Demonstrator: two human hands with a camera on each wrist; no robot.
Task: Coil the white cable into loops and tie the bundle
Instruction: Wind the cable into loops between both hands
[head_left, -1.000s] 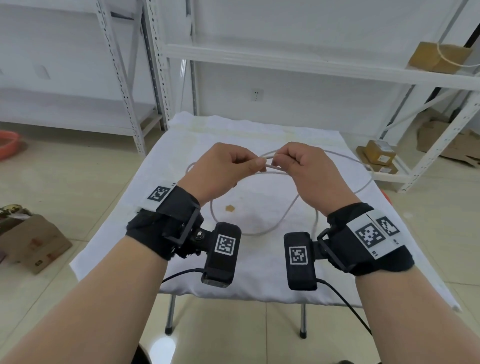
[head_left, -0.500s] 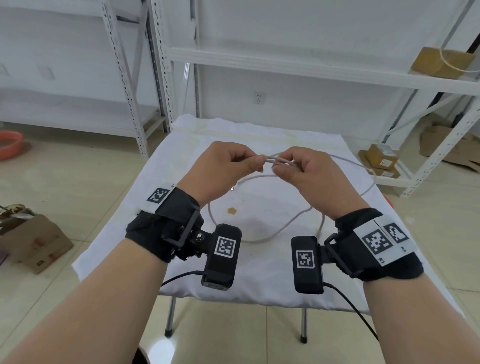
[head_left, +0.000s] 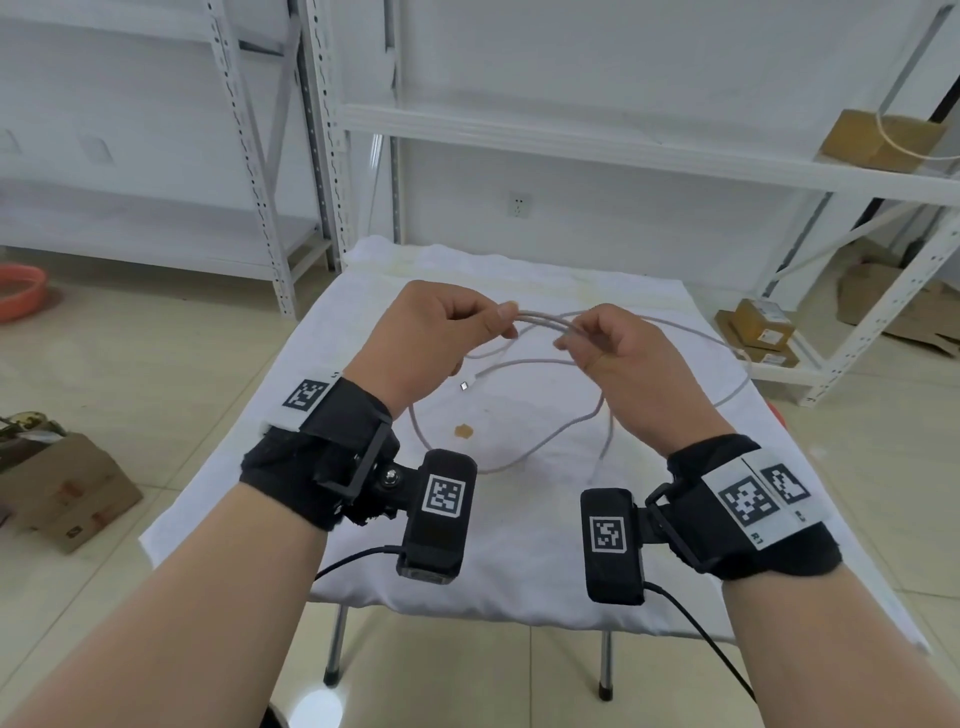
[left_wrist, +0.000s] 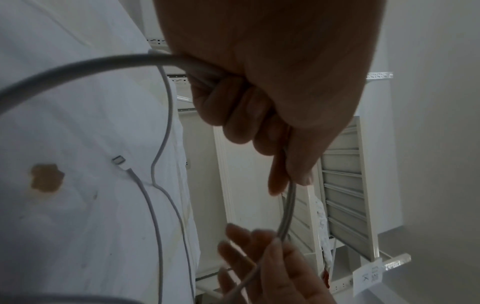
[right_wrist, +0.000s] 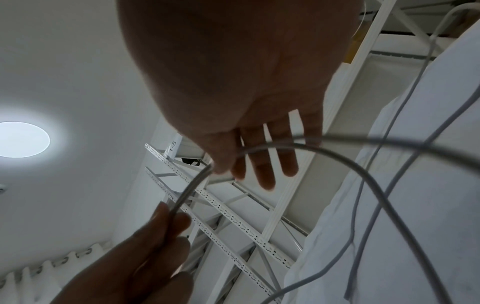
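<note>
The white cable runs as two side-by-side strands between my hands, held above the cloth-covered table. My left hand grips the strands in curled fingers, thumb and forefinger pinching them. My right hand pinches the same strands between thumb and forefinger, its other fingers spread out. The rest of the cable lies in loose loops on the cloth and sweeps out to the right. One connector end shows below my left hand.
A brown stain marks the cloth. White metal shelving stands behind and to the right of the table. Cardboard boxes sit on the floor at left and on the low right shelf. A red basin is far left.
My hands have drawn apart, the right sliding rightward along the cable, so a longer doubled stretch spans between them. The connector end has come into view below my left hand.
</note>
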